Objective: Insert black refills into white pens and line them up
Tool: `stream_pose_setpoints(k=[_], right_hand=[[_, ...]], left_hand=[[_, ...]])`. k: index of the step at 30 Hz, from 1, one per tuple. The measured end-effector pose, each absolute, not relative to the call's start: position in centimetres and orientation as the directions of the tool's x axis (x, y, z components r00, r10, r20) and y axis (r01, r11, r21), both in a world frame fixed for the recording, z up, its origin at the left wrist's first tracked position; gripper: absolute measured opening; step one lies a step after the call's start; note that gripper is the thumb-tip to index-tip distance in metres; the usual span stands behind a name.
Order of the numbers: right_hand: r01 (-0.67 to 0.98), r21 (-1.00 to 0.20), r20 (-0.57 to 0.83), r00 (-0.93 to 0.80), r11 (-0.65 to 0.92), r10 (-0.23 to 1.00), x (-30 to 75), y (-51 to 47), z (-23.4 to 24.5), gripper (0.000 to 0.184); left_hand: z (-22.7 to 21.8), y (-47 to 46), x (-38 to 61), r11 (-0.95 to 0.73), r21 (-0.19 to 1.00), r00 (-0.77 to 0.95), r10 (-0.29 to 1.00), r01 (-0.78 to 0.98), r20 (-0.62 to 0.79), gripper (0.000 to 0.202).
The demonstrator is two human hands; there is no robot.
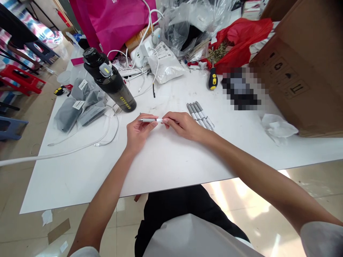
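Observation:
A grey and white pen [149, 120] lies crosswise between both hands, just above the white table [160, 157]. My left hand [139, 131] pinches its grey part between thumb and fingers. Closed on the white end is my right hand [182, 124], whose fingertips hide the pen's tip. Just beyond the right hand, several similar pens [198, 113] lie side by side on the table. A thin black stick, perhaps a refill [153, 90], rests farther back.
A dark bottle [109, 80] stands left of centre, near grey packaged items [80, 103] and a white cable [80, 148]. Farther back are a white parcel [166, 62], a screwdriver [212, 78] and a red bag [241, 43]. A cardboard box [302, 71] fills the right side.

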State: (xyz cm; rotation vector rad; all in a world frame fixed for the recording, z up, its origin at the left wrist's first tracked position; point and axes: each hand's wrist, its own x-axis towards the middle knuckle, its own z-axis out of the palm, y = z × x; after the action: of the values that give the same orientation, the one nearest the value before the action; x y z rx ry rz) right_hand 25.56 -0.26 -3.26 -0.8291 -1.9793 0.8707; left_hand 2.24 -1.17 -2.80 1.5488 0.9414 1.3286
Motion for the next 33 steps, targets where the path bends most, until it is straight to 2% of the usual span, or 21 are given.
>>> stream_pose_setpoints(k=[3, 7, 11, 14, 18, 23, 27, 31, 33], right_hand=[[0.235, -0.810, 0.406, -0.437, 0.537, 0.803, 25.6, -0.3, -3.1, 0.035], [0.223, -0.824, 0.373, -0.479, 0.521, 0.795, 25.7, -0.3, -2.8, 0.042], [0.199, -0.835, 0.387, -0.450, 0.513, 0.805, 25.8, -0.2, -2.7, 0.042], [0.203, -0.852, 0.341, -0.483, 0.482, 0.807, 25.8, -0.2, -2.6, 0.049], [0.186, -0.864, 0.354, -0.436, 0.468, 0.827, 25.8, -0.3, -2.3, 0.048], [0.193, -0.890, 0.274, -0.497, 0.412, 0.823, 25.8, -0.3, -2.2, 0.052], [0.159, -0.898, 0.316, -0.415, 0.409, 0.853, 25.8, -0.3, -2.2, 0.051], [0.123, -0.949, 0.209, -0.444, 0.290, 0.872, 26.0, -0.3, -1.7, 0.053], [0.056, -0.974, 0.171, -0.447, 0.218, 0.878, 25.9, -0.3, -1.4, 0.053]], left_hand=[[-2.7, -1.2, 2.3, -0.337, 0.941, 0.142, 0.932, -0.001, 0.334, 0.018], [-2.7, -1.1, 2.3, -0.346, 0.938, 0.160, 0.926, -0.004, 0.342, 0.017], [-2.8, -1.2, 2.3, -0.335, 0.942, 0.172, 0.928, -0.009, 0.332, 0.017], [-2.8, -1.2, 2.3, -0.335, 0.942, 0.184, 0.925, -0.023, 0.334, 0.015], [-2.7, -1.2, 2.4, -0.338, 0.941, 0.164, 0.927, -0.020, 0.336, 0.016], [-2.8, -1.1, 2.2, -0.332, 0.943, 0.151, 0.931, -0.038, 0.334, 0.019], [-2.8, -1.1, 2.2, -0.308, 0.950, 0.134, 0.941, -0.048, 0.311, 0.021], [-2.7, -1.2, 2.3, -0.321, 0.945, 0.137, 0.935, -0.056, 0.326, 0.020], [-2.6, -1.2, 2.4, -0.306, 0.951, 0.130, 0.942, -0.049, 0.310, 0.024]])
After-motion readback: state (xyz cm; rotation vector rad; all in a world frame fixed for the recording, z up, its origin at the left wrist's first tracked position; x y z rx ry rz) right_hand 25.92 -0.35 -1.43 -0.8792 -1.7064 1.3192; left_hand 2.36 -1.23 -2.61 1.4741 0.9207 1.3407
